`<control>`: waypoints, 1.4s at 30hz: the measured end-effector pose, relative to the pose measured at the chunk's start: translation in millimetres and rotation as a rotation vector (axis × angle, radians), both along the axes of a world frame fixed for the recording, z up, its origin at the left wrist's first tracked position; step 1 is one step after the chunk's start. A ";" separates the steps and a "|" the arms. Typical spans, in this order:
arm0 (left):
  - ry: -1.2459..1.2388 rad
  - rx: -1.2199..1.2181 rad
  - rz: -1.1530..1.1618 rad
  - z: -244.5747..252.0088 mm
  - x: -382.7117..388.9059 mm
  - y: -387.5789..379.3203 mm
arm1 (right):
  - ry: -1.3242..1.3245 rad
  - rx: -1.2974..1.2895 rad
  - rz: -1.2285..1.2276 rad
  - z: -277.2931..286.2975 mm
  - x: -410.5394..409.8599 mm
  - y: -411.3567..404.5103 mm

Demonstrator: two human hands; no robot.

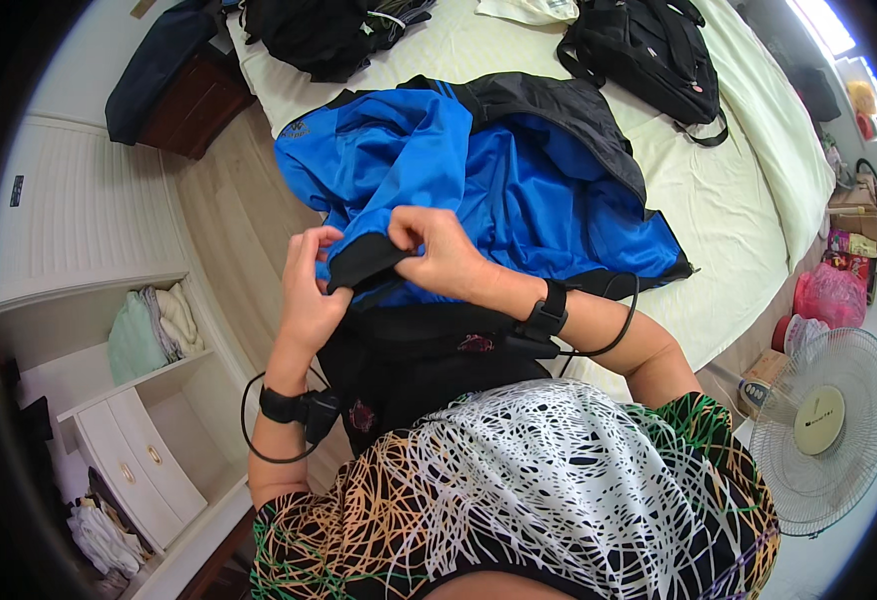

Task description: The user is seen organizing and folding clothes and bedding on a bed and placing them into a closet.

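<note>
A blue and black zip jacket (498, 187) lies spread and rumpled on the bed before me, its dark lining showing at the upper right. One sleeve is bent toward me, and its black ribbed cuff (366, 262) is held up between my hands. My left hand (309, 274) pinches the cuff's left edge between thumb and fingers. On the opposite edge, my right hand (438, 249) grips the cuff with curled fingers and thumb. Each forearm wears a black strap with a cable.
The bed (716, 217) has a pale sheet. A black backpack (645, 60) and dark clothing (318, 34) lie at its far side. To the right stands an electric fan (821, 424); on the left is an open white wardrobe (176, 435) beyond wood-look flooring.
</note>
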State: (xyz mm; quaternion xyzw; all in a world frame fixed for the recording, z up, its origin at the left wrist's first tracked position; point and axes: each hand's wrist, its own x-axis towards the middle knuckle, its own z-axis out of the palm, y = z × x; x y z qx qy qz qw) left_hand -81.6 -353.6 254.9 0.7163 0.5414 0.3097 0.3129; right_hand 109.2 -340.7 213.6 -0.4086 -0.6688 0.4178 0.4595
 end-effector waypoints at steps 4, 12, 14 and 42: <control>0.151 0.127 -0.037 2.3 -28.3 -25.2 | 0.220 -0.310 0.479 21.7 -1.1 -4.7; 0.308 -0.334 -0.649 -29.7 -115.6 -71.5 | 0.856 -0.665 -0.475 -27.2 145.8 83.4; 0.331 -0.781 -0.941 -32.3 -116.8 -75.9 | 1.012 -0.690 -0.513 -36.1 176.6 97.0; -0.806 -0.468 -0.272 152.7 102.4 99.1 | -0.030 -0.177 -0.050 93.9 95.0 69.5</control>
